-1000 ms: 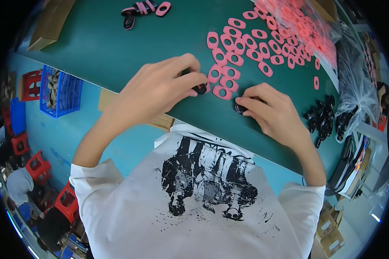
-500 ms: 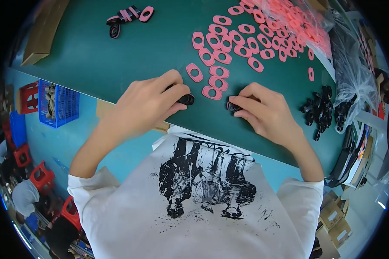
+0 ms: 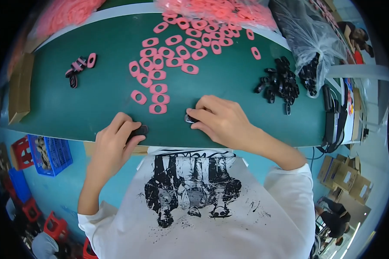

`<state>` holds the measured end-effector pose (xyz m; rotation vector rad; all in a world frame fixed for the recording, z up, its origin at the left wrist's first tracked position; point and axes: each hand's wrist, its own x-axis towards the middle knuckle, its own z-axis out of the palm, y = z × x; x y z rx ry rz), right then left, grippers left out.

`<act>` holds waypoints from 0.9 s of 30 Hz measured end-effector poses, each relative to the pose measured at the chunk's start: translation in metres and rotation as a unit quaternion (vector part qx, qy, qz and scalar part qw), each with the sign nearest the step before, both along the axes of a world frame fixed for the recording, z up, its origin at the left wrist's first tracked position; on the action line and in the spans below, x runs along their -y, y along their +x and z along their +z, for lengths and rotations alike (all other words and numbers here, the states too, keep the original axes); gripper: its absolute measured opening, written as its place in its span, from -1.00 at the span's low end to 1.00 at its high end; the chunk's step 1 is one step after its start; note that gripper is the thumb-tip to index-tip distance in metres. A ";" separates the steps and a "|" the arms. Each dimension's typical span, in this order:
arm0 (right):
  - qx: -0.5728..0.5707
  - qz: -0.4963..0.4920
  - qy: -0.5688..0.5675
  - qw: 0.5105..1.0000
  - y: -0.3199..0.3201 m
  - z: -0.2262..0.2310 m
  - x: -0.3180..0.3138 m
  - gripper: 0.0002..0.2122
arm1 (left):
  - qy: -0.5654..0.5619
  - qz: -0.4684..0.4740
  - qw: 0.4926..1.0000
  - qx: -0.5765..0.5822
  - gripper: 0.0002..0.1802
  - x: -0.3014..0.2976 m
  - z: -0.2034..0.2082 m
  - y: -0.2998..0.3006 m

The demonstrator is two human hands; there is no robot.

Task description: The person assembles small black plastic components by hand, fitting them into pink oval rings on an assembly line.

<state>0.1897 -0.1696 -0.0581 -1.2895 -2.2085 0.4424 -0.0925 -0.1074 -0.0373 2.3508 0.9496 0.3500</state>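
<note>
My left hand (image 3: 112, 140) is near the table's front edge, thumb and fingers pinched on a small black plastic piece (image 3: 141, 130). To its right, my right hand (image 3: 224, 118) pinches another small black piece (image 3: 189, 118) with a shiny edge; the fingers hide part of it. Just beyond the hands, flat pink oval rings (image 3: 158, 108) with a round hole lie scattered over the green table (image 3: 112, 64). A heap of loose black pieces (image 3: 283, 82) lies off to the right. Several black pieces with pink rings on them (image 3: 78, 65) sit in a cluster at the left.
Clear plastic bags of pink parts (image 3: 229, 13) lie along the far edge. A bag of black pieces (image 3: 310, 73) is at the right. A cardboard box (image 3: 20, 88) stands at the left edge. Below the table are a blue crate (image 3: 58, 157) and red stools (image 3: 55, 225).
The view has swung, so the table and its parts appear further left and lower. Both hands still pinch black pieces; more of the far bags shows now.
</note>
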 end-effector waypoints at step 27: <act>-0.001 -0.412 0.034 0.910 0.083 -0.008 0.061 -0.88 | -0.396 -0.101 0.911 0.045 -0.75 -0.082 0.037 0.159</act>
